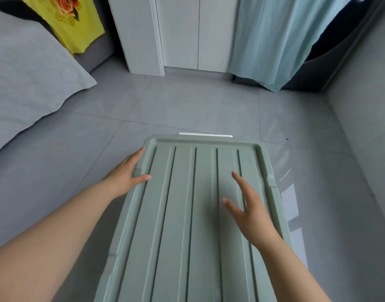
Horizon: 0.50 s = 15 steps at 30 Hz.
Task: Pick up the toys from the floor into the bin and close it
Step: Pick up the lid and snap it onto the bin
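Note:
A pale green ribbed lid (187, 214) lies flat on top of the bin and fills the lower middle of the view. A strip of the bin's clear wall (292, 205) shows along the right side, and a white handle (205, 134) peeks out at the far end. My left hand (126, 173) rests on the lid's left edge, fingers along the rim and thumb on top. My right hand (250, 205) hovers just over the right half of the lid, fingers spread, holding nothing. No toys are visible on the floor; the bin's contents are hidden.
Grey tiled floor (187, 105) surrounds the bin. A bed with a grey cover (30, 83) stands at the left, a yellow flowered cloth (74, 25) behind it. White doors (178, 33) are ahead, and a light blue curtain (272, 40) hangs at the right.

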### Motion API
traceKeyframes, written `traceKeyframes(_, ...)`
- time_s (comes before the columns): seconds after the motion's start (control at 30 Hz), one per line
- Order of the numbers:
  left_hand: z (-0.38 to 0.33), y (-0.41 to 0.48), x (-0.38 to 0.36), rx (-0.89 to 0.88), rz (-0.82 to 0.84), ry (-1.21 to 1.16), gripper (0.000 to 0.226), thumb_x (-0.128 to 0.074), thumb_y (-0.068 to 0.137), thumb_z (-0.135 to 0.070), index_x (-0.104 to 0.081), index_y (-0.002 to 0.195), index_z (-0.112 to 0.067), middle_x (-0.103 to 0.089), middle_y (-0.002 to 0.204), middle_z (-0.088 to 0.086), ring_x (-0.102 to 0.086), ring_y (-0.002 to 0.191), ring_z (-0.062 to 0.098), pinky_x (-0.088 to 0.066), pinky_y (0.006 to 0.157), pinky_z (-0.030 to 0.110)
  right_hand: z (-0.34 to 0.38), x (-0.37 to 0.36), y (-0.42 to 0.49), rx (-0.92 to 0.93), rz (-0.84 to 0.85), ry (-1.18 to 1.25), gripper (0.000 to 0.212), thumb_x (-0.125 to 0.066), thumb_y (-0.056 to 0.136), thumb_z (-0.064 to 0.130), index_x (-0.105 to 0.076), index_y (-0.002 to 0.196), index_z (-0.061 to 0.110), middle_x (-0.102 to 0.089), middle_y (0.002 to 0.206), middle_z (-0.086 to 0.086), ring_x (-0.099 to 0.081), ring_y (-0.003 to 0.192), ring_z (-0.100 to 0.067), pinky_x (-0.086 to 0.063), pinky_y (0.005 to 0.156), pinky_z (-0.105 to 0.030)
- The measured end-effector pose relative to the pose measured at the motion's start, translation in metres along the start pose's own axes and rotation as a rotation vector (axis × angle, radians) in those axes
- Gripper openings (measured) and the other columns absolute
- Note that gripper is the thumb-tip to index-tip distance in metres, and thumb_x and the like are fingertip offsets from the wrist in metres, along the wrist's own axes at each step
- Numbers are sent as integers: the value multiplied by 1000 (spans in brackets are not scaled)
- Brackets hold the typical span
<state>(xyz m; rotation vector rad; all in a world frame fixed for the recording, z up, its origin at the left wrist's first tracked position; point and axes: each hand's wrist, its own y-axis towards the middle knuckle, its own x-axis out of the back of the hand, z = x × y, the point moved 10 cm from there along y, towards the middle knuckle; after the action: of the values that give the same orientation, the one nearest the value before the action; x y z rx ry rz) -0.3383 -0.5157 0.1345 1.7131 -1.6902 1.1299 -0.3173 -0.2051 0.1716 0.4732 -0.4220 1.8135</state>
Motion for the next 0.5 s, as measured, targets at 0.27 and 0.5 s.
traceKeyframes(0.27, -11, -13, -40, -80, 56, 242, 107, -62, 73, -63, 3, 150, -29, -3, 160, 1, -12, 144, 30, -15, 116, 39, -6, -55, -146, -287, -40, -442, 63, -22, 85, 70, -24, 141, 42, -40, 143, 14, -37, 134, -9, -18, 112, -33)
traceKeyframes(0.5, -3, -8, -42, -106, 48, 216, 108, -54, 67, -74, -5, 150, -28, -11, 159, 0, -16, 143, 32, -21, 115, 46, -18, -96, -212, -448, -143, -789, 54, -13, 94, 59, -37, 138, 37, -49, 140, 0, -52, 124, -24, -10, 108, -36)
